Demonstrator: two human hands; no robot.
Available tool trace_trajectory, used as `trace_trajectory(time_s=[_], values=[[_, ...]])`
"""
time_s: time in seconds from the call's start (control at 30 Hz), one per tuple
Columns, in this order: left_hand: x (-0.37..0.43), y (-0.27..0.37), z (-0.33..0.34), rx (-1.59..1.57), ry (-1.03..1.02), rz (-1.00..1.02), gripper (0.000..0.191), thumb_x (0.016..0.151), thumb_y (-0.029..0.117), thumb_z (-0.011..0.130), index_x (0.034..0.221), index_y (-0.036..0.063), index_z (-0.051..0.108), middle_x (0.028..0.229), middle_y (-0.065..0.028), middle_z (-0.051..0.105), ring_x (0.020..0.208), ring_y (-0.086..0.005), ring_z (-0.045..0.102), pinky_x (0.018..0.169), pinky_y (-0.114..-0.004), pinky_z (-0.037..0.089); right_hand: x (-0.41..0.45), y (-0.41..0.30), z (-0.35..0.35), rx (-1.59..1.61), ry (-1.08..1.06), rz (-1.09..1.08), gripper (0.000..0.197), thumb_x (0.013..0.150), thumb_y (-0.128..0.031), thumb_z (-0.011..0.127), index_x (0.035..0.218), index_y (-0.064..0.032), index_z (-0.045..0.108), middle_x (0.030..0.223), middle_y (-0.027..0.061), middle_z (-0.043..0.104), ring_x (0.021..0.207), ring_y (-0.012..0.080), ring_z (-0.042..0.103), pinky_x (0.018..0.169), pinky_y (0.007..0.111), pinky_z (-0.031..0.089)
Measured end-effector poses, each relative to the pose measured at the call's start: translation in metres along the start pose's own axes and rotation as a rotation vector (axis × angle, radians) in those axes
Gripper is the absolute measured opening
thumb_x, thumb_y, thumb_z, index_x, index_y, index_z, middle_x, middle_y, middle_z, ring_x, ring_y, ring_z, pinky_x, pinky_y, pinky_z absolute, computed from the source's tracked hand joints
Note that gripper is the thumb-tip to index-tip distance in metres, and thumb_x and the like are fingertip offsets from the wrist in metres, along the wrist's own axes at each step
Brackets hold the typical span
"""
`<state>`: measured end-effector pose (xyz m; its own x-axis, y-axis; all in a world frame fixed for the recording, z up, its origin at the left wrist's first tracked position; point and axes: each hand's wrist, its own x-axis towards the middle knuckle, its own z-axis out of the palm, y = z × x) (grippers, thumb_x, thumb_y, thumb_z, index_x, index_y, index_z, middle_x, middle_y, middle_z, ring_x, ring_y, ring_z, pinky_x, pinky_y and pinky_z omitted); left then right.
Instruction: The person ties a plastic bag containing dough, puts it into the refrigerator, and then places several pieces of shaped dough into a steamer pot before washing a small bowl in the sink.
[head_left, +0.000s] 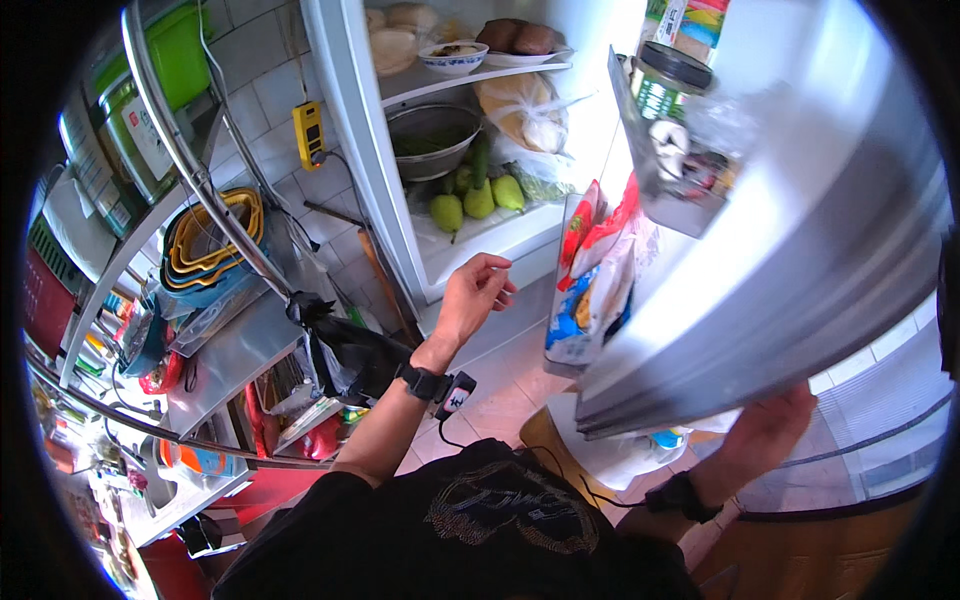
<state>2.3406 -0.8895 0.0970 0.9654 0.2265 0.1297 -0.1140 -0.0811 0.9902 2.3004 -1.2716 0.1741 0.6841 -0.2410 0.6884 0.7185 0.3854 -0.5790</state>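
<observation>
An open refrigerator (442, 281) stands before me, its door (720, 330) swung out to the right and blurred. Just outside the compartment, my left hand (476, 296) is raised with loosely bent fingers and nothing in it. My right hand (776, 427) is against the outer side of the door near its edge; its fingertips are hidden or blurred. Green pears (478, 201) lie on the lower level beside a metal colander (435, 142) of greens. A knotted plastic bag (525, 112) sits behind them. Above are a patterned bowl (453, 57) and a plate of dark brown food (517, 37).
Door bins hold a dark-lidded jar (671, 71) and colourful food packets (592, 277). To the left, a metal rack (232, 352) carries nested plastic baskets (214, 247) and a black bag (352, 352). A yellow power strip (308, 135) hangs on the tiled wall.
</observation>
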Motion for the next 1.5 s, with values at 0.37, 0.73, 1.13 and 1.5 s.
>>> trace_trajectory(time_s=[0.37,0.73,1.13,1.5], values=[[-0.115,-0.003,-0.116,-0.147,0.331,0.078,0.018,0.097,0.019,0.053,0.106,0.0031,0.057,0.079,-0.0043,0.065,0.064,-0.0082,0.059,0.057,-0.021,0.047,-0.076,0.022,0.202,-0.105,-0.593,0.155,0.032,0.088,-0.02,0.052,0.102,0.0067,0.064,0.119,0.0209,0.059,0.11,0.028,0.058,0.098,0.039,0.042],[-0.278,-0.02,-0.197,-0.178,0.516,0.018,0.021,0.098,0.023,0.052,0.105,0.0037,0.058,0.076,-0.002,0.063,0.064,-0.0071,0.058,0.058,-0.02,0.047,-0.16,0.116,0.301,-0.445,-0.784,0.039,0.046,0.084,-0.022,0.07,0.125,-0.0081,0.057,0.15,0.0176,0.027,0.132,0.035,0.039,0.105,0.043,0.036],[-0.413,-0.009,-0.154,-0.096,0.671,-0.044,0.019,0.097,0.019,0.052,0.105,0.0015,0.058,0.077,-0.0033,0.063,0.067,-0.0074,0.058,0.06,-0.021,0.047,-0.192,0.09,0.279,-0.497,-0.754,-0.064,0.047,0.084,-0.027,0.07,0.127,-0.0129,0.057,0.152,0.0196,0.02,0.138,0.0325,0.027,0.107,0.041,0.031],[-0.544,-0.005,-0.067,-0.016,1.034,-0.177,0.019,0.096,0.018,0.054,0.1,-0.0001,0.058,0.068,-0.0009,0.057,0.058,-0.0064,0.056,0.054,-0.022,0.047,-0.292,0.01,0.271,0.233,-0.821,0.681,0.016,0.094,-0.018,0.058,0.087,-0.0041,0.062,0.064,-0.0001,0.058,0.055,0.0066,0.052,0.053,0.02,0.041]])
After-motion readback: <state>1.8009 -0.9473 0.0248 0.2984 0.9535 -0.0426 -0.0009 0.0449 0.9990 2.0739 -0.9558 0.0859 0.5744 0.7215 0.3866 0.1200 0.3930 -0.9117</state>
